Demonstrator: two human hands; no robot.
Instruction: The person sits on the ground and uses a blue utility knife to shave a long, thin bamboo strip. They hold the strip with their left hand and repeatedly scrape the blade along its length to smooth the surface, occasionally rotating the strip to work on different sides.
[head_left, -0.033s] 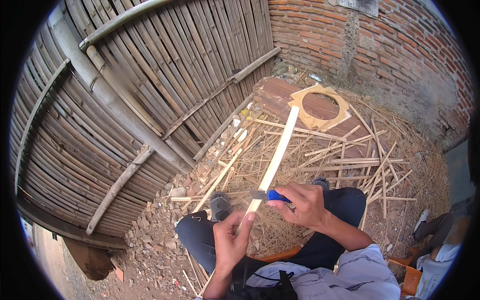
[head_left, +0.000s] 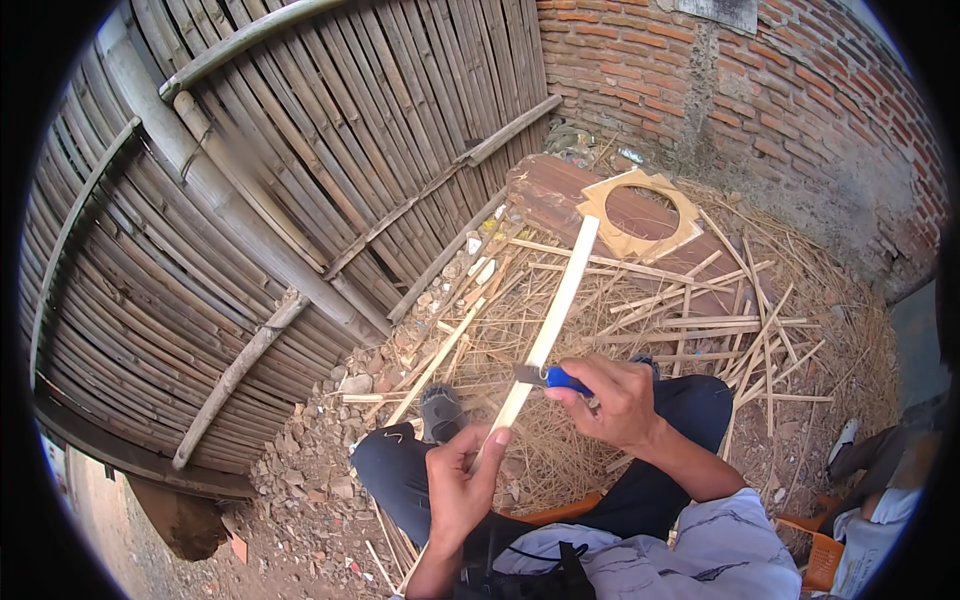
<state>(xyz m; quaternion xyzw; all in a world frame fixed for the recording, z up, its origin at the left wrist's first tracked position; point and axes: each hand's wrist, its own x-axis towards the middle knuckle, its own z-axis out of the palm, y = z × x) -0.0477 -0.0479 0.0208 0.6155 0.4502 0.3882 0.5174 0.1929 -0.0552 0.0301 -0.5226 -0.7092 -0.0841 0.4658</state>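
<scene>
A long pale bamboo strip (head_left: 562, 305) slants from my lap up toward the far side. Near its lower part my left hand (head_left: 467, 478) is closed around it, thumb along the top. My right hand (head_left: 613, 402) grips the blue handle of a knife (head_left: 566, 381). The knife's short, dark blade lies across the strip, a little beyond my left hand, and a small pale curl shows beside it. The strip's lower end is partly hidden by my left hand and arm.
Cut bamboo strips (head_left: 710, 322) and shavings lie beyond my knees, partly on a brown board (head_left: 555, 195). On the board rests a cardboard piece with a round hole (head_left: 688, 238). A bamboo fence (head_left: 300, 160) stands left, a brick wall (head_left: 790, 110) behind. Another person's leg (head_left: 868, 462) shows at right.
My right hand and the knife have moved slightly away from my left hand, up along the strip and to the right. A small curl now shows at the blade. My left hand stays put.
</scene>
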